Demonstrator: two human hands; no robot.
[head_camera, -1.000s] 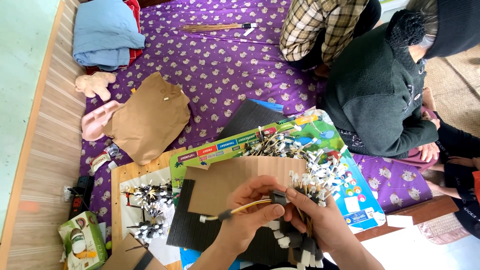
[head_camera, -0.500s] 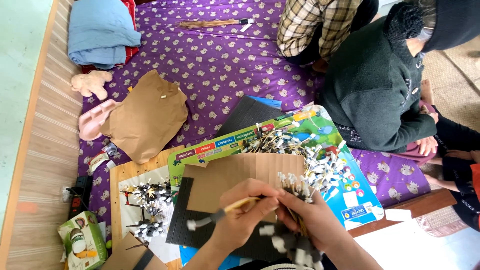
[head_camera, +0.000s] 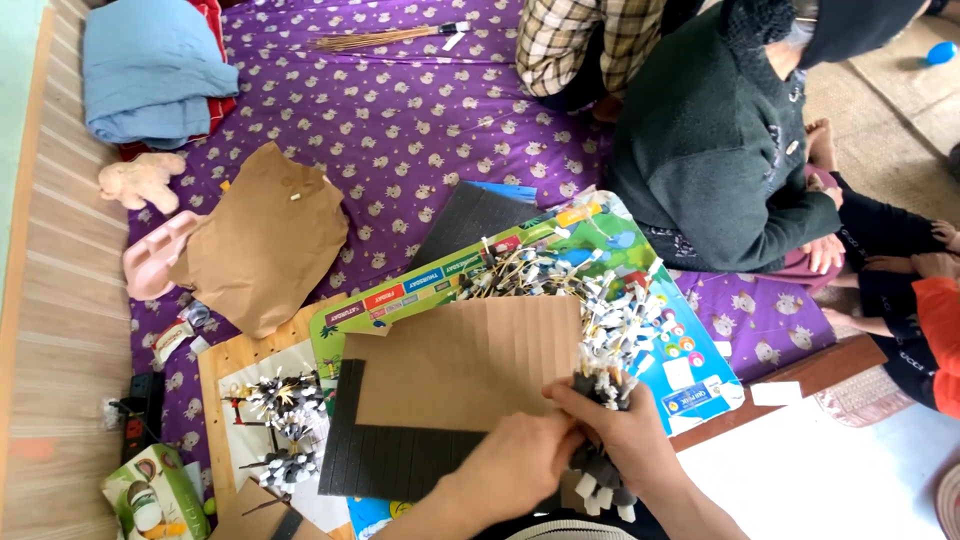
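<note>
home floor | purple patterned bedsheet (head_camera: 400, 120) | folded clothes (head_camera: 150, 70) | plush toy (head_camera: 140, 180) | woven mat (head_camera: 880, 100)

A purple patterned bedsheet (head_camera: 400, 130) is spread over the floor, and on it a folded blue garment (head_camera: 150, 65) is laid at the far left corner, with a small plush toy (head_camera: 140, 182) just below it and a crumpled brown paper bag (head_camera: 265, 240) beside a pink plastic tray (head_camera: 150, 262). A bundle of thin sticks (head_camera: 385, 38) is seen near the top edge. Two seated people are found at the right, one in a dark green fleece (head_camera: 715, 150) and one in a plaid shirt (head_camera: 590, 40), while a green carton (head_camera: 155, 497) is set at the lower left.
</note>
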